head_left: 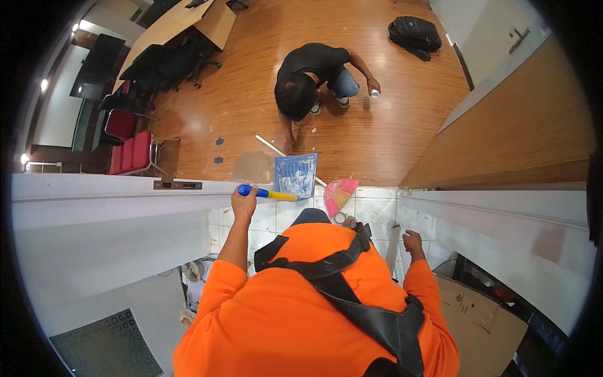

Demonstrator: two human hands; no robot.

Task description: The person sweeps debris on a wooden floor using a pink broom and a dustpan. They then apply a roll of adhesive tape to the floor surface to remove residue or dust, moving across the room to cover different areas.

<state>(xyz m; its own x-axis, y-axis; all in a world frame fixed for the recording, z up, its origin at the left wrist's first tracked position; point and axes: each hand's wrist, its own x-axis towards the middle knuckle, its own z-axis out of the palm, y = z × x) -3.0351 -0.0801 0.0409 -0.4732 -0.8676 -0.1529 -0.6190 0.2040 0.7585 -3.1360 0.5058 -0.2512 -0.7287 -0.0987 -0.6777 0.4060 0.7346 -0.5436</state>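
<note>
My left hand (245, 202) is wrapped round the blue-ended yellow handle of a dustpan, above the doorway threshold. The blue dustpan (306, 164) is smeared with white, powdery residue. Beyond it, a broom head with pink and yellow bristles (340, 196) rests on the white tiles. A thin white stick (270, 146) runs across the wooden floor and passes behind the dustpan; whether it joins the broom head I cannot tell. Off to the right, my right hand (412, 244) hangs with curled fingers, nothing visible in them, near a long pale strip (393, 248).
A crouching person (314, 72) reaches down near the stick, a small white item (375, 93) in the other hand. A roll of tape (340, 217) lies by my feet. White door frames flank me. Red chairs (133, 152), a black backpack (414, 34) and cardboard (478, 323) stand around.
</note>
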